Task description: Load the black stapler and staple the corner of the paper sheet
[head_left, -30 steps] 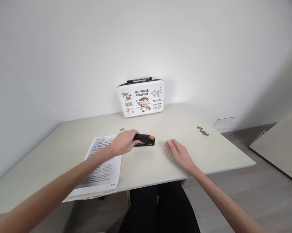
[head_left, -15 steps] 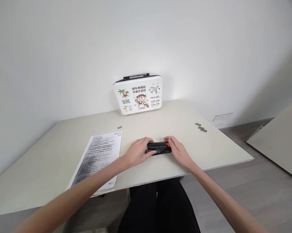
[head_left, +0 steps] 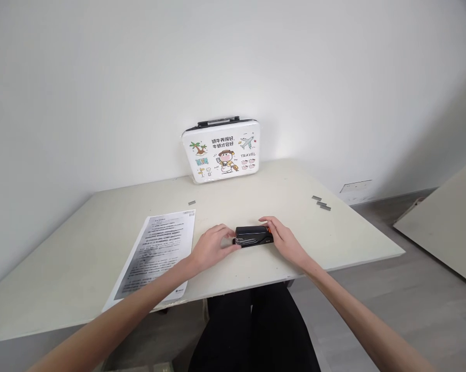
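A black stapler [head_left: 252, 235] with an orange part at its right end lies on the table in front of me. My right hand [head_left: 284, 241] holds that right end, fingers behind it and palm at the near side. My left hand [head_left: 212, 247] is at the stapler's left end, thumb and fingers apart. Its thumb tip reaches the stapler's lower front corner, while the fingers stop just short of the upper part. A printed sheet of paper [head_left: 161, 238] lies left of the stapler, partly covered by my left forearm.
A white cartoon-printed case [head_left: 225, 152] stands against the wall at the table's back. One grey staple strip [head_left: 192, 203] lies beyond the paper. Several more staple strips [head_left: 321, 203] lie at the right. The table's near edge [head_left: 240, 288] runs just above my legs.
My left hand has slid left, off the top of the stapler to its end, and its grip has loosened. My right hand stays on the stapler, which has hardly moved.
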`<state>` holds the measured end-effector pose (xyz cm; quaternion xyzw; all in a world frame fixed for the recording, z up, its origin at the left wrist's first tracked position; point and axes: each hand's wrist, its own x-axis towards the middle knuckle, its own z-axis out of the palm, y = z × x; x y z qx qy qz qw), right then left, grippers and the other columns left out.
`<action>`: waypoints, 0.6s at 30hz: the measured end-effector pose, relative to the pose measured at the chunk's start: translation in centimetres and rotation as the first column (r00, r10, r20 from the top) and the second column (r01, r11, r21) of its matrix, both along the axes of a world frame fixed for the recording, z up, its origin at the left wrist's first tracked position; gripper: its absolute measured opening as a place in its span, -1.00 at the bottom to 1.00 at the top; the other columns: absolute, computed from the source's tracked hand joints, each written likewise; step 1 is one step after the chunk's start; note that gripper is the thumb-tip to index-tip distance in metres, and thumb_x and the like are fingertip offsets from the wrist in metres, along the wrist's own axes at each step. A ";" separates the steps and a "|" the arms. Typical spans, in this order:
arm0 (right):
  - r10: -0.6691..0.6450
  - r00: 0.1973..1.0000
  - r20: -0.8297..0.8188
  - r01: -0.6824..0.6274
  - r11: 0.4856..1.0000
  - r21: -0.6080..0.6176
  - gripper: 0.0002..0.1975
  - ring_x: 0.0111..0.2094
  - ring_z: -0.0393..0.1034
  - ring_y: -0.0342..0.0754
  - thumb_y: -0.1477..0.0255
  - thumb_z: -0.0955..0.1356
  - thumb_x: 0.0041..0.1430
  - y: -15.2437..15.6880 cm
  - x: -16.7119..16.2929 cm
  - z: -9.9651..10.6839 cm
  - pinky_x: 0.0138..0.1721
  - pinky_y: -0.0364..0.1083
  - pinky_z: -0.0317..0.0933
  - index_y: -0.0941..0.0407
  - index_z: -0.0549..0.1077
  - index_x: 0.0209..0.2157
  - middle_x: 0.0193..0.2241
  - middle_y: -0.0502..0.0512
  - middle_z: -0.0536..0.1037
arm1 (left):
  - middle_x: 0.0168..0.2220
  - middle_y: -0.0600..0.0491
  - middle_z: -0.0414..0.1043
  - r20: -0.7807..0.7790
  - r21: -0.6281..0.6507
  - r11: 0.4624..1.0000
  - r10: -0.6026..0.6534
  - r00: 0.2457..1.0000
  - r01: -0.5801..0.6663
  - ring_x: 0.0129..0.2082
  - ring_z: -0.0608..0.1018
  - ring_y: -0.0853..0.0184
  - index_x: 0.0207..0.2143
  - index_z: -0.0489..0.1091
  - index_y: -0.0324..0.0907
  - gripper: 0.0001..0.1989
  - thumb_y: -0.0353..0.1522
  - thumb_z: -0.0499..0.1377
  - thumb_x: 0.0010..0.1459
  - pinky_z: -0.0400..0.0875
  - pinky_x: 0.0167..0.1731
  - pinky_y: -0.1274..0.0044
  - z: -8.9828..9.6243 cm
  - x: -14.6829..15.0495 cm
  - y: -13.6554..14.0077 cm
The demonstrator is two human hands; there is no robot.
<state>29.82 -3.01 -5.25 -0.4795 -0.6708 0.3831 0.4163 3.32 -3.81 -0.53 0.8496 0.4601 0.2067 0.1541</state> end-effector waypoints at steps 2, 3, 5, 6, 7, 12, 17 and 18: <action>-0.007 1.000 -0.012 0.007 1.000 -0.016 -0.54 -0.07 0.55 0.10 0.05 0.06 0.49 -0.2 0.0 0.2 0.07 0.11 0.32 -0.03 0.40 0.06 -0.09 0.14 0.64 | -0.15 0.05 0.57 -0.013 0.013 1.000 0.004 1.000 -0.004 -0.12 0.60 0.16 -0.23 0.48 -0.04 -0.81 -0.14 0.28 0.29 0.46 -0.09 0.31 0.0 0.2 0.2; -0.014 1.000 -0.014 0.014 1.000 -0.019 -0.53 -0.06 0.54 0.10 0.04 0.06 0.49 -0.2 0.0 0.3 0.07 0.10 0.32 -0.03 0.41 0.05 -0.08 0.14 0.64 | -0.15 0.05 0.57 -0.015 0.017 1.000 0.008 1.000 -0.008 -0.13 0.60 0.16 -0.24 0.48 -0.04 -0.80 -0.13 0.26 0.30 0.46 -0.10 0.32 0.0 0.3 0.3; -0.029 1.000 -0.006 0.029 0.999 -0.019 -0.53 -0.01 0.52 0.10 0.03 0.08 0.48 -0.4 -0.1 0.6 0.09 0.09 0.31 -0.02 0.44 0.00 -0.06 0.13 0.63 | -0.16 0.04 0.57 -0.007 0.021 1.000 0.014 1.000 -0.014 -0.14 0.60 0.17 -0.25 0.49 -0.04 -0.76 -0.09 0.22 0.33 0.47 -0.12 0.33 0.0 0.3 0.4; -0.035 0.999 0.004 0.036 0.999 -0.018 -0.53 0.01 0.50 0.10 0.02 0.08 0.48 -0.4 -0.1 0.7 0.10 0.08 0.30 -0.02 0.45 -0.02 -0.05 0.13 0.62 | -0.16 0.04 0.57 -0.002 0.021 1.000 0.012 1.000 -0.012 -0.14 0.60 0.17 -0.24 0.50 -0.04 -0.75 -0.08 0.20 0.34 0.47 -0.12 0.33 0.0 0.2 0.4; -0.040 0.999 0.014 0.040 0.999 -0.017 -0.53 0.02 0.50 0.10 0.02 0.09 0.48 -0.5 -0.1 0.8 0.10 0.07 0.30 -0.02 0.46 -0.05 -0.05 0.12 0.62 | -0.16 0.04 0.57 0.002 0.023 1.000 0.007 1.000 -0.008 -0.14 0.60 0.17 -0.23 0.50 -0.03 -0.75 -0.08 0.20 0.34 0.47 -0.12 0.33 0.0 0.1 0.4; -0.050 0.998 0.034 0.051 0.999 -0.009 -0.53 -0.02 0.50 0.10 0.03 0.10 0.48 -0.6 -0.2 1.2 0.06 0.04 0.30 -0.01 0.49 -0.08 -0.09 0.10 0.63 | -0.13 0.04 0.58 0.001 0.039 0.999 -0.003 1.000 0.003 -0.10 0.60 0.17 -0.18 0.50 -0.01 -0.78 -0.10 0.20 0.34 0.48 -0.07 0.32 0.4 -1.3 -0.1; -0.050 0.998 0.037 0.050 0.999 -0.006 -0.53 -0.07 0.50 0.10 0.02 0.11 0.47 -0.7 -0.2 1.2 0.01 0.03 0.31 -0.02 0.50 -0.09 -0.15 0.09 0.64 | -0.09 0.00 0.56 -0.070 0.043 0.999 0.016 0.997 -0.013 -0.10 0.60 0.15 -0.17 0.51 -0.01 -0.75 -0.09 0.16 0.35 0.49 -0.08 0.31 1.2 -3.4 -0.6; -0.053 0.998 0.037 0.053 0.999 -0.004 -0.53 -0.08 0.50 0.10 0.03 0.11 0.47 -0.7 -0.2 1.2 0.00 0.03 0.31 -0.02 0.50 -0.10 -0.15 0.09 0.64 | -0.09 0.00 0.56 -0.077 0.038 0.999 0.017 0.997 -0.014 -0.10 0.60 0.15 -0.17 0.51 -0.01 -0.75 -0.09 0.16 0.35 0.49 -0.07 0.31 1.4 -3.9 -0.8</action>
